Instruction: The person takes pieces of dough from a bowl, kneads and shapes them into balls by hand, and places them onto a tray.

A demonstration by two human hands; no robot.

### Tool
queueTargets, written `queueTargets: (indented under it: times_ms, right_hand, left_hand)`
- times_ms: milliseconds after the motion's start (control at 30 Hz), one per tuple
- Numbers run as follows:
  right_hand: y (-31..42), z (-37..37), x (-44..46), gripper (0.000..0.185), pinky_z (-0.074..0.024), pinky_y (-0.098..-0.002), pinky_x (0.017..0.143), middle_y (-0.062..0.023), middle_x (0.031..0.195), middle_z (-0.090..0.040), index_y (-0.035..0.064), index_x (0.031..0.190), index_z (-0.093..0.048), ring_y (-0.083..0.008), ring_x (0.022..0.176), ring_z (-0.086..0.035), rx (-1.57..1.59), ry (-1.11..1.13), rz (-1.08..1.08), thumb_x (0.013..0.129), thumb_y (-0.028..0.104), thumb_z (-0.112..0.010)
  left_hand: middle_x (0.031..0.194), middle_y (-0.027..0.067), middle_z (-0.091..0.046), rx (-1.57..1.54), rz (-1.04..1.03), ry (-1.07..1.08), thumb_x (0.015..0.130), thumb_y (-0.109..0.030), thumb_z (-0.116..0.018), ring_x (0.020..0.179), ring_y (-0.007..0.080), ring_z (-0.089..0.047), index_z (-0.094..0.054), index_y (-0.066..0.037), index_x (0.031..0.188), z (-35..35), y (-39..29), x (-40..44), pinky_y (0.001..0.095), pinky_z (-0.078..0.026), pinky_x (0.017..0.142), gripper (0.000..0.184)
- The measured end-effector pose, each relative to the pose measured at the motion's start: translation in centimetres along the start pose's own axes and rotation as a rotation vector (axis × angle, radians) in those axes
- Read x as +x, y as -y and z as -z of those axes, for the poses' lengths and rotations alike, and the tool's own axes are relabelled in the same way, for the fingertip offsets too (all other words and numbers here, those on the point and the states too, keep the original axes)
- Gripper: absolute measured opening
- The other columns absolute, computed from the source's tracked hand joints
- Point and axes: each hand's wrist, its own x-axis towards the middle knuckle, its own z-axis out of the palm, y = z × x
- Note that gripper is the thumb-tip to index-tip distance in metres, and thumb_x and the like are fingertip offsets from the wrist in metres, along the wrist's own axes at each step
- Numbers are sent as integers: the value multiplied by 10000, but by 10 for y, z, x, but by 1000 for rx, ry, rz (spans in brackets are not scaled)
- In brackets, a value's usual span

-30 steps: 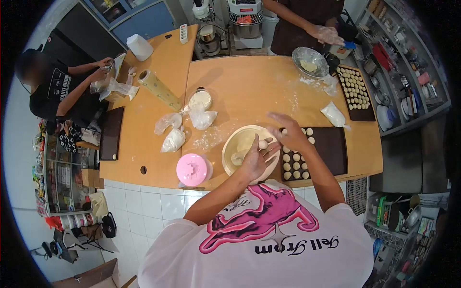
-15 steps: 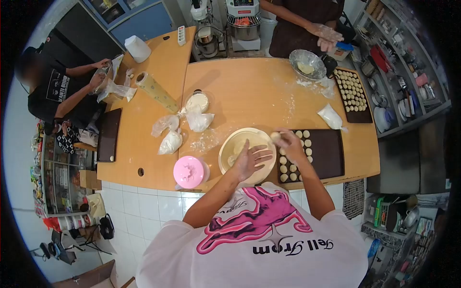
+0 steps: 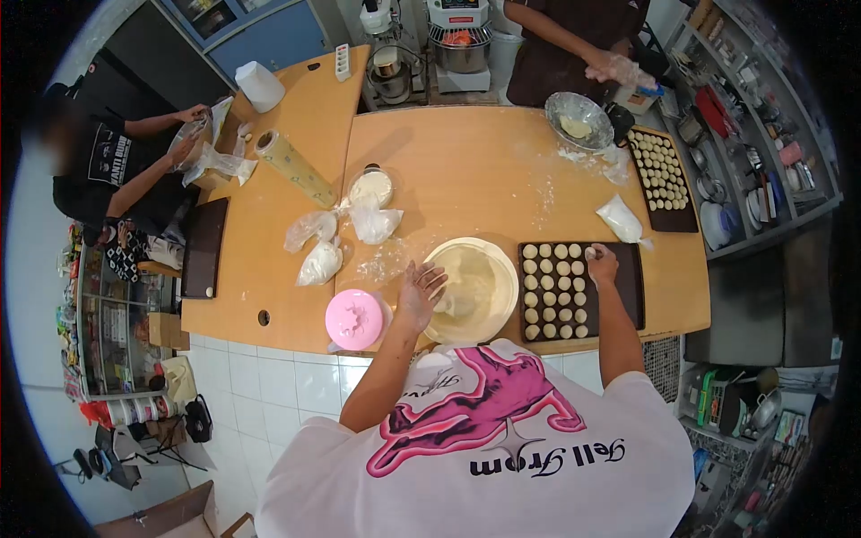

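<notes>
Rn my right hand (image 3: 604, 265) has a dough ball (image 3: 590, 255) pinched at the fingertips by the dark tray's (image 3: 631, 280) far edge (can't tell if it's touching down tbh), left hand (image 3: 421, 292) loosely spread by the bowl (image 3: 512, 285). Prob light n soft, dents ez, so imo hold it gently round the sides.

From my remote view, I see small, round, pale dough balls (image 3: 563, 283) in tidy columns (four run front to back) on a flat, dark, rectangular tray (image 3: 621, 309), right beside a round, cream-coloured bowl (image 3: 510, 282).
</notes>
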Motion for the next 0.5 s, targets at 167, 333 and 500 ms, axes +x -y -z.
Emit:
queueTargets:
  times_ms: [167, 333, 500]
  right_hand:
    - [12, -4, -4, 292, -528, -348, 804, -137, 979, -699, 40, 1073, -670, -230, 916, -680, 9, 11, 39, 788, 95, -706]
    - [16, 0, -8, 307, -515, -389, 842, -169, 1024, -682, 21, 1080, -658, -296, 963, -663, 63, -10, 17, 793, 123, -697]
    - [1, -6, -3, 291, -517, -383, 831, -169, 1014, -682, 24, 1069, -655, -299, 957, -663, 54, -58, 88, 802, 134, -691]
  left_hand:
    - [1140, 113, -570, 107, -46, -23, 951, -511, -429, 1084, 249, -539, -484, -68, 1170, 18, 15, 2, 396, -408, 961, 498]
    - [1100, 111, -584, 259, -86, -52, 958, -485, -427, 1052, 236, -559, -492, -50, 1175, 22, 16, 0, 381, -438, 916, 490]
    - [1075, 114, -601, 336, -139, -68, 961, -450, -436, 1029, 236, -574, -512, -54, 1162, 29, 16, 5, 378, -447, 894, 450]
